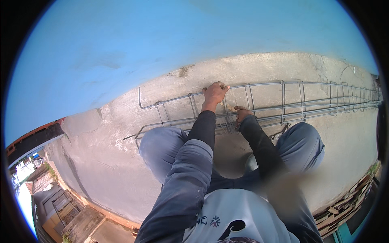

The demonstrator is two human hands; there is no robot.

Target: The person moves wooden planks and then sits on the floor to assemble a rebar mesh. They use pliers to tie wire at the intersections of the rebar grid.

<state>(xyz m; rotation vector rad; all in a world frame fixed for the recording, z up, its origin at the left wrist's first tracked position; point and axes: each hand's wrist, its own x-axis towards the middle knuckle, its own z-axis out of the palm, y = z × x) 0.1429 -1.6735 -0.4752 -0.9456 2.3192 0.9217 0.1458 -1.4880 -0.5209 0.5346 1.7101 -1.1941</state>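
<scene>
A long rebar cage (pixel 300 107) of grey steel bars with several square stirrups lies across the concrete in front of my knees. My left hand (pixel 214 95) is closed over its far bar, fingers curled around the steel beside a stirrup. Lower and to the right, my right hand (pixel 243 114) is closed near the inner bars; what its fingers hold is hidden. A short tan strip (pixel 229 107) shows between the two hands, too small to identify. By my right knee lies a dark metal tool (pixel 278 133), partly behind the near bars.
Beyond the cage rises a blue wall (pixel 182 36) above the grey concrete slab (pixel 101 162). Stacked wood pieces (pixel 344 206) lie at the lower right. At the lower left, past the slab's edge, stands a metal gate (pixel 67 208). The cage's bent bar ends (pixel 139 97) stick out leftward.
</scene>
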